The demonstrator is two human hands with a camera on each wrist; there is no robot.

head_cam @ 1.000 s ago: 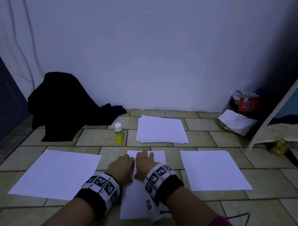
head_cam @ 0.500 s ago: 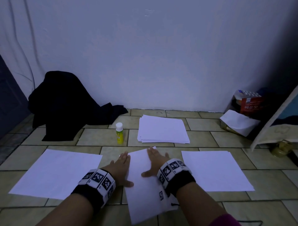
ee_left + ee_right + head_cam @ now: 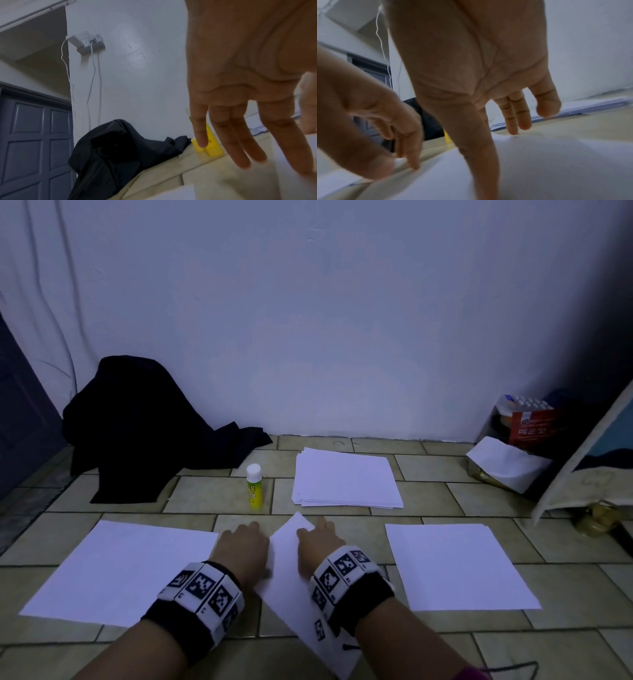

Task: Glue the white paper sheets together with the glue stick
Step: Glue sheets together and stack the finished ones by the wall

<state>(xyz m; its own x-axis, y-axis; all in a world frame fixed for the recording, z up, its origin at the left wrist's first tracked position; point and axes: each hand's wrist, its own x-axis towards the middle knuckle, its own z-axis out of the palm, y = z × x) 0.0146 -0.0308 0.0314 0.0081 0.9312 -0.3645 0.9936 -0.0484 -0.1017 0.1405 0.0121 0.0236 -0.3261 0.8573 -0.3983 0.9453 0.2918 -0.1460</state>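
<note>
Under my right hand point(image 3: 317, 546) lies the middle sheet point(image 3: 291, 577), turned askew so that one corner points away from me; my fingers point(image 3: 518, 119) are stretched out nearly flat on it, pressing and gripping nothing. Just beside it my left hand point(image 3: 245, 549) sits at the sheet's left edge, fingers point(image 3: 240, 142) extended and relaxed, touching the paper and the tiled floor point(image 3: 212, 494) without holding anything. Beyond my left fingertips, a little way off, the glue stick point(image 3: 254, 487) stands upright with its white cap on, and beyond my right fingertips the paper stack point(image 3: 346, 479) rests near the wall. Well out to the left of my left hand lies one single sheet point(image 3: 123, 570), and out to the right of my right hand another point(image 3: 459, 566). I judge I am at the positioning step, squaring the middle sheet before any glue goes on; the stick looks untouched. Next, I think, one hand should pin the sheet while the other reaches forward for the stick, which needs uncapping, and the thin paper could skid or buckle if I press unevenly
</note>
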